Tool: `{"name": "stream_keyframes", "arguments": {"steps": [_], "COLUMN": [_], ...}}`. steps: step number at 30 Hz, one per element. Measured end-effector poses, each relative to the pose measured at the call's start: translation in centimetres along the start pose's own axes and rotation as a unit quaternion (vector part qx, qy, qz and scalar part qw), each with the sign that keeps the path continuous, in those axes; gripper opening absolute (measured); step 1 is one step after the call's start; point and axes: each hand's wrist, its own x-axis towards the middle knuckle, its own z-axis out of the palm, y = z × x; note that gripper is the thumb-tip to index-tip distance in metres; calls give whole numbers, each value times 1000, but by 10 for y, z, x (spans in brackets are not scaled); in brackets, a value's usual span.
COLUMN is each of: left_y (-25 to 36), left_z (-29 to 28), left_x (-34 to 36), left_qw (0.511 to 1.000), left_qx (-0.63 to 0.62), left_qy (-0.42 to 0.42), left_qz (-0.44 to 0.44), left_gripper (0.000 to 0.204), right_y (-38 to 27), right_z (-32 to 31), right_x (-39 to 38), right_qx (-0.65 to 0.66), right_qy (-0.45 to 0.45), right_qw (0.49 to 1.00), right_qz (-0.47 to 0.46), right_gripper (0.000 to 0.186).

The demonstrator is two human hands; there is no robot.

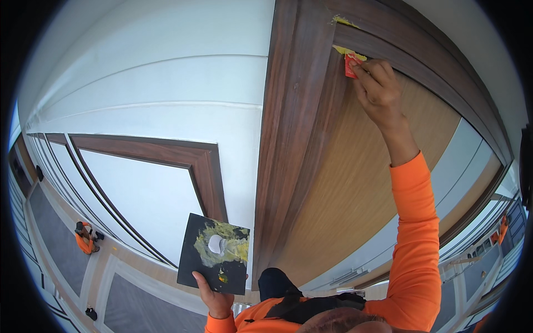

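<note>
One red scraper [350, 65] sat far up on the dark wood door frame [288, 139], pinched in my right hand [377, 89] against two yellow filler smears [348, 52]. My left hand [216, 299], near and low, gripped one black square board [214, 252] carrying yellow-green putty and one white blob.

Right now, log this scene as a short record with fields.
Left hand: holds a dark square board by its lower edge
On the board: yellow-green filler and a white blob
Right hand: raised, presses a small red scraper to the dark wooden door frame
Frame corner: yellow filler smears
Sleeves: orange
Far left: another person in orange, crouched
</note>
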Motion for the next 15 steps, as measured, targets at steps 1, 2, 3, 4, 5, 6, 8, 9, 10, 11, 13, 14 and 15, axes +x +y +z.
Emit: {"name": "stream_keyframes", "arguments": {"steps": [1, 2, 3, 4, 5, 6, 8, 9, 10, 11, 13, 14, 15], "left_y": [0, 0, -1, -3, -4, -4, -3, -2, -1, -1, -2, -3, -4], "left_z": [1, 2, 0, -4, -6, -5, -4, -2, 0, 1, 0, -1, -2], "left_x": [-1, -1, -1, 0, 1, 1, 1, 1, 0, 0, 0, 0, 0], "left_qw": [1000, 1000, 1000, 1000, 1000, 1000, 1000, 1000, 1000, 1000, 1000, 1000, 1000], "left_qx": [1, 3, 3, 2, 1, 2, 3, 4, 3, 3, 2, 2, -1], "left_qy": [3, 5, 2, -1, -5, -7, -9, -8, -7, -5, 4, 8, 2], "left_qz": [-2, -4, -4, -4, -4, -3, 0, -1, 0, 0, -1, -2, -2], "left_gripper": [70, 70, 71, 71, 71, 72, 72, 72, 72, 72, 71, 71, 71], "right_y": [0, 1, 2, 3, 4, 5, 5, 4, 3, 3, 2, 1, 1], "right_z": [-1, -2, -3, -4, -3, -1, 0, 0, -1, -2, -4, -4, -3], "right_x": [0, 0, 0, -1, -2, -4, -6, -6, -6, -5, -1, -2, -2], "right_qx": [6, 2, -2, -7, -12, -17, -17, -12, -7, -8, -9, -5, -2], "right_qy": [2, 5, 8, 11, 6, 1, -4, -3, -1, 4, 14, 6, -2], "right_qw": [1000, 1000, 1000, 1000, 1000, 1000, 1000, 1000, 1000, 1000, 1000, 1000, 1000], "right_qz": [1, 3, 4, 6, 2, -3, -8, -8, -9, -8, -4, -2, 0], "right_gripper": [32, 31, 31, 31, 31, 31, 31, 30, 30, 30, 30, 30, 31]}}
